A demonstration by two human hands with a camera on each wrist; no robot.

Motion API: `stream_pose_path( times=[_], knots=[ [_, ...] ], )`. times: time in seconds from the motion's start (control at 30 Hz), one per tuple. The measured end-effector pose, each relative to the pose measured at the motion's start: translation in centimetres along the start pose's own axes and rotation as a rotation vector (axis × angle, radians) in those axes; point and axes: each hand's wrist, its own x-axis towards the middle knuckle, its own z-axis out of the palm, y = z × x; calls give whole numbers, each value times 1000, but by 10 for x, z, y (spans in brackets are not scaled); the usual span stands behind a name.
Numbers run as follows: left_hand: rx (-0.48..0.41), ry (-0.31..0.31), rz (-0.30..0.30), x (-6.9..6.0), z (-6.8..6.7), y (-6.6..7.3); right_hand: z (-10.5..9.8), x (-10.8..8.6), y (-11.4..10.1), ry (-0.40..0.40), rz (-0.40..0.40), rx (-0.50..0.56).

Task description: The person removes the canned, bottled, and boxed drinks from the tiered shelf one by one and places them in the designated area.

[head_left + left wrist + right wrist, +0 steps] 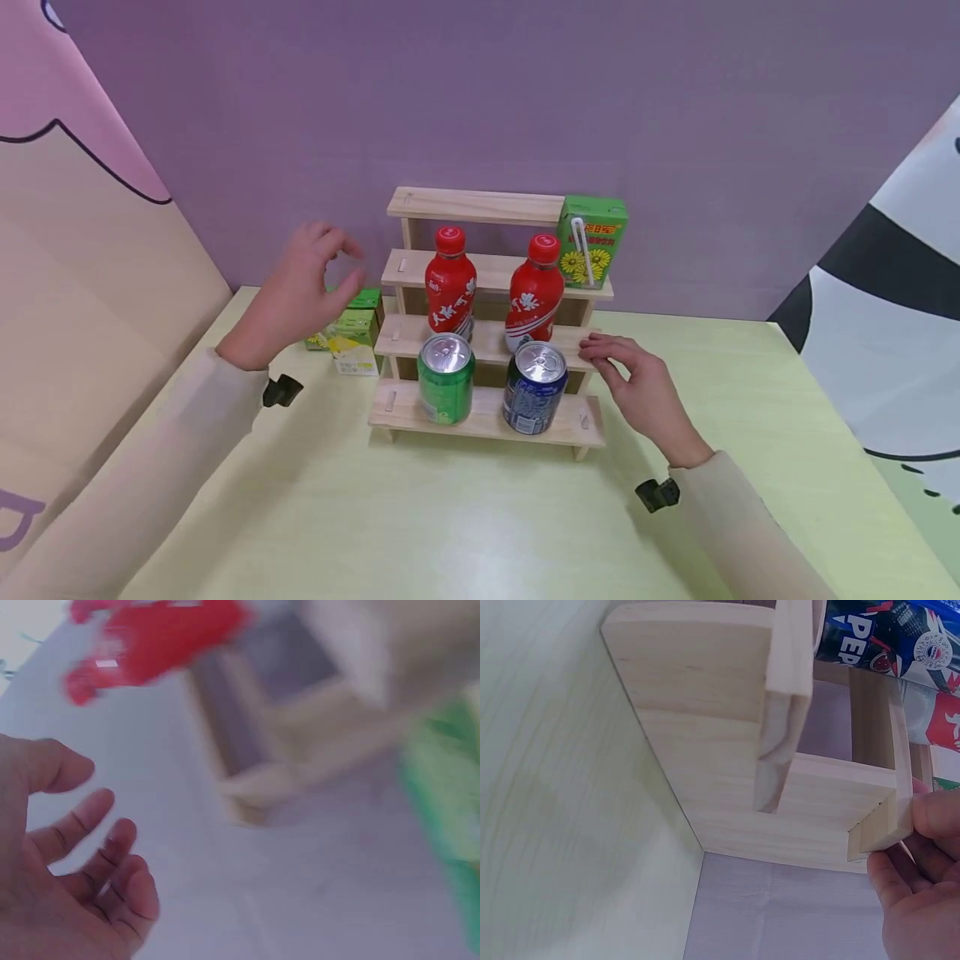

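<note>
A stepped wooden display rack (487,207) carries the drinks. On its third step up stand two red bottles (451,283), while a green can (446,379) and a blue Pepsi can (535,387) stand on the lowest step. A green drink carton (592,242) with a straw sits at the rack's upper right. My left hand (288,287) is in the air left of the rack, fingers loosely bent around nothing. My right hand (645,387) pinches the right end of a step, with its thumb (936,814) above and fingers (889,881) beneath.
Green and yellow cartons (356,342) stand on the table left of the rack, partly hidden by my left hand. A purple backdrop (487,100) rises behind the table (450,517). Printed panels (82,242) flank both sides.
</note>
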Motion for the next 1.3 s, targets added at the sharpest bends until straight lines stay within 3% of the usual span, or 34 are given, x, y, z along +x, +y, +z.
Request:
stream_pose_path(
  times=[0.1, 0.3, 0.47, 0.67, 0.93, 1.13, 1.3],
  knots=[
    [14, 25, 18, 17, -11, 24, 0, 0, 1, 1, -8, 1],
    [22, -36, 6, 51, -19, 77, -1, 1, 2, -3, -17, 7],
    [31, -103, 5, 84, -11, 116, -2, 0, 1, 3, -26, 9],
    [22, -212, -12, 122, 10, 151, -2, 0, 0, -8, -21, 3],
    [28, -390, -63, 155, 53, 170, -1, 1, 0, 2, -33, 10],
    [177, -422, -48, 165, 75, 172, 1, 1, -1, 4, -38, 24],
    [180, -448, -47, 170, 83, 171, 1, 1, -3, 13, -45, 22]
  ],
)
